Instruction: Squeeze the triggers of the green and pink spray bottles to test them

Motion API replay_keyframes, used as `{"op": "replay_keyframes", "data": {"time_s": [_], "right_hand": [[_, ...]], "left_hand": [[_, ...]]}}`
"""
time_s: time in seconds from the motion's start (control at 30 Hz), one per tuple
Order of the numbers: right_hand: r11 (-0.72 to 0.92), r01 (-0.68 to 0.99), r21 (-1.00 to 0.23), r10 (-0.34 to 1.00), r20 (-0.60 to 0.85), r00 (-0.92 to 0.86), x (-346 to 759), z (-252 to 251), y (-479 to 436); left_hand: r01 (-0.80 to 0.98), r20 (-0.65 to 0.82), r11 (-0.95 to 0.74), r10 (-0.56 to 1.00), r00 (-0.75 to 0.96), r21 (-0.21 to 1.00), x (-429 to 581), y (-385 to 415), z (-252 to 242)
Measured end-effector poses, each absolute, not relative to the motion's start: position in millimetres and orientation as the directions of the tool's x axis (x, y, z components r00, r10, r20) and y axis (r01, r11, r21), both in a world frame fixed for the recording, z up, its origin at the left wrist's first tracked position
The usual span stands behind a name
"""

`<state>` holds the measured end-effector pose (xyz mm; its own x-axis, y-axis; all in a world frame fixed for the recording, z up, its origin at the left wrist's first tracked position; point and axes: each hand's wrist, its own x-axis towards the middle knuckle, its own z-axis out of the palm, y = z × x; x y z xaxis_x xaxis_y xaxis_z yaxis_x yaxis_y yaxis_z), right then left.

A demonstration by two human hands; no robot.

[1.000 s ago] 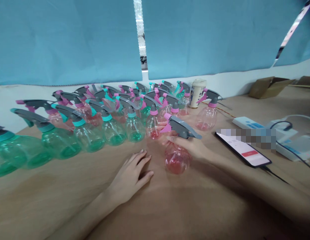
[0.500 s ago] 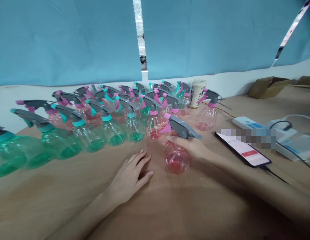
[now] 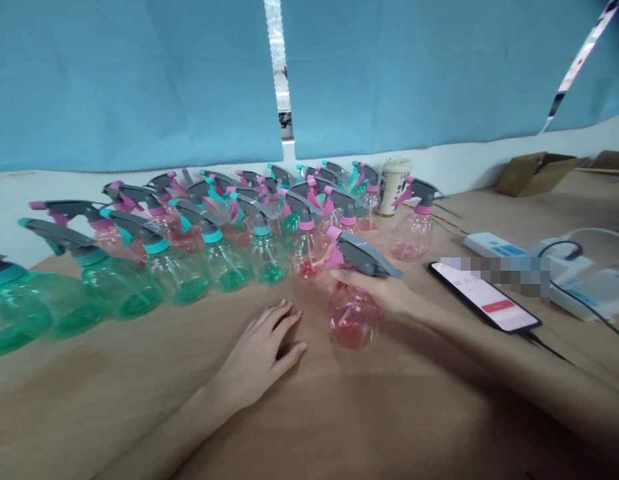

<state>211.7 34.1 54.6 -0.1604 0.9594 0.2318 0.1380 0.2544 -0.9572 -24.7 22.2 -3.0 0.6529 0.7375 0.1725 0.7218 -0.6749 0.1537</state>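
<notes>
A pink spray bottle (image 3: 354, 323) with a grey-and-pink trigger head stands upright on the table in front of me. My right hand (image 3: 389, 291) reaches in from the right and is closed around its neck, under the head; part of the fingers is hidden behind the bottle. To the left of it, my left hand (image 3: 259, 357) lies flat on the tabletop, fingers spread, holding nothing. A row of green spray bottles (image 3: 228, 267) stands beyond the left hand. Another pink spray bottle (image 3: 307, 257) is just behind the one in my right hand.
More pink and green bottles crowd the back left. One pink bottle (image 3: 412, 233) stands apart near a paper cup (image 3: 393, 190). At right lie a phone (image 3: 484, 300) with a cable, power strips (image 3: 499, 247) and an open cardboard box (image 3: 536, 175). A blue curtain (image 3: 139, 80) hangs behind.
The fingers of my right hand have drawn in around the pink spray bottle's neck. The bottle stays in about the same spot, and my left hand has not moved.
</notes>
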Motion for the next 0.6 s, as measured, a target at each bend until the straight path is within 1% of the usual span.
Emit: {"op": "replay_keyframes", "data": {"time_s": [0.1, 0.17, 0.3, 0.53, 0.6], "right_hand": [[0.323, 0.194, -0.926, 0.942, 0.295, -0.160, 212.7, 61.8, 32.0], [0.342, 0.201, -0.918, 0.935, 0.312, -0.167, 213.1, 65.2, 30.6], [0.345, 0.167, -0.924, 0.931, 0.315, -0.183, 213.1, 66.7, 29.5], [0.343, 0.102, -0.934, 0.934, 0.328, -0.140, 210.0, 59.9, 31.2], [0.339, 0.111, -0.934, 0.938, 0.326, -0.117, 209.2, 57.5, 31.5]], "left_hand": [[0.722, 0.174, -0.675, 0.737, 0.653, 0.152, -24.7, 22.4, -2.5], [0.717, 0.181, -0.679, 0.733, 0.655, 0.154, -24.5, 22.7, -2.3], [0.716, 0.186, -0.681, 0.732, 0.656, 0.154, -24.0, 23.5, -1.9], [0.720, 0.184, -0.679, 0.733, 0.654, 0.146, -24.2, 23.6, -2.3], [0.718, 0.193, -0.681, 0.731, 0.655, 0.141, -24.4, 23.6, -3.0]]}}
